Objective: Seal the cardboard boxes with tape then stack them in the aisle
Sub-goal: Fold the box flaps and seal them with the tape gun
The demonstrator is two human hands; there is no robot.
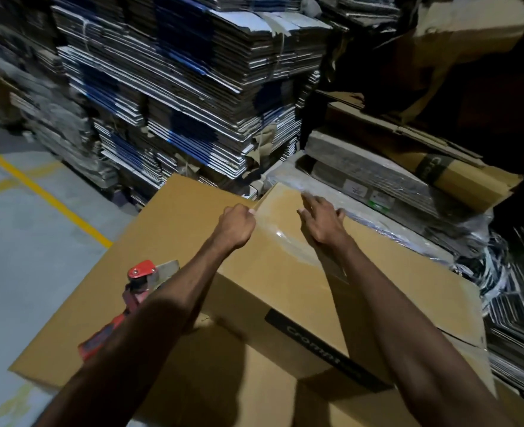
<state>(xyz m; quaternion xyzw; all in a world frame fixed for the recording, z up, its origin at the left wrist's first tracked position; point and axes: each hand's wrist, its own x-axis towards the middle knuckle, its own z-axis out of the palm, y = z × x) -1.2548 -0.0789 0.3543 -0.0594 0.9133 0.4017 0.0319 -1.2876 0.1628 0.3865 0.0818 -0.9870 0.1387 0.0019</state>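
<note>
A large brown cardboard box (174, 229) lies in front of me, its flaps folded, a black printed label on its near side. My left hand (235, 227) is curled at the seam between the top flaps and pinches the edge of the right-hand flap. My right hand (321, 222) lies flat with straight fingers on that flap, pressing a strip of clear tape (285, 238) that shines across the cardboard. A red tape dispenser (131, 300) rests on the left part of the box, partly hidden under my left forearm.
Tall stacks of flattened cartons (193, 87) rise behind the box. More flat cartons, some in plastic wrap (393, 192), lie at the right. Grey floor with a yellow line (48, 195) opens to the left.
</note>
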